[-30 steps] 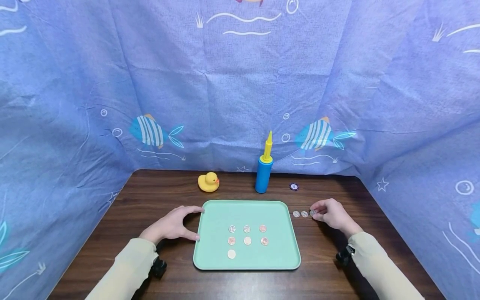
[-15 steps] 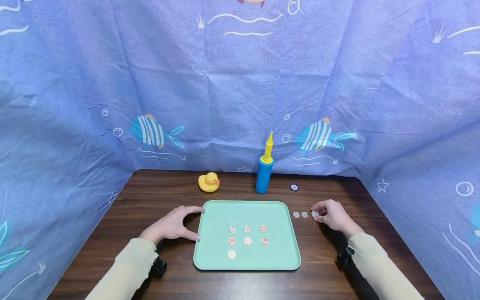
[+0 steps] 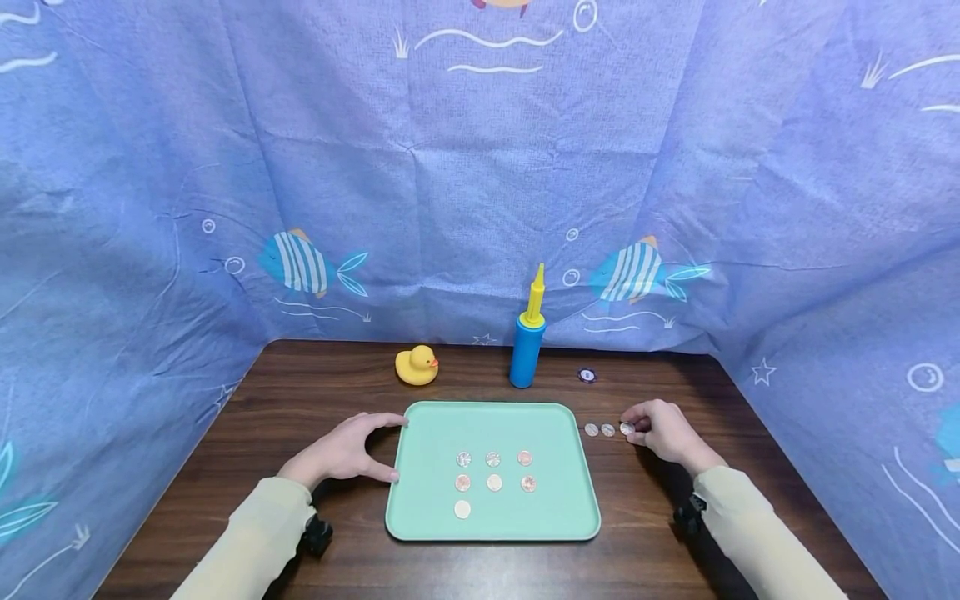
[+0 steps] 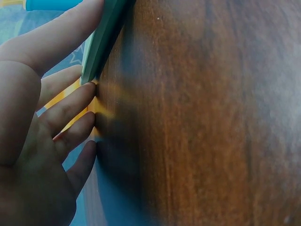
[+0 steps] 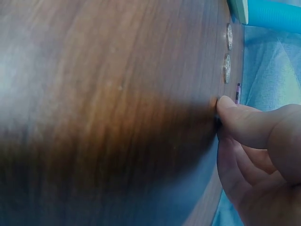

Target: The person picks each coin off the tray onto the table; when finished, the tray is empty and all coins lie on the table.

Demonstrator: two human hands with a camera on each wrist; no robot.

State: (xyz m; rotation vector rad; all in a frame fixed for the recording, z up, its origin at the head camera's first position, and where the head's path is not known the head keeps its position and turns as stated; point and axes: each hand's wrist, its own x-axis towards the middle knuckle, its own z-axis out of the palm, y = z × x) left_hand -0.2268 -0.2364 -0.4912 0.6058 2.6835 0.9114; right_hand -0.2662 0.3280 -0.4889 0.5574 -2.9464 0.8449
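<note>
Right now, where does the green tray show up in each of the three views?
Head: the green tray lies mid-table, seven coins on it, the left hand at its left edge.
Left wrist: only its edge shows at top left, a finger lying along it.
Right wrist: only a pale corner shows at the top right edge.
Shared landmark: the blue pump, which shows as a blue strip by the tray.
</note>
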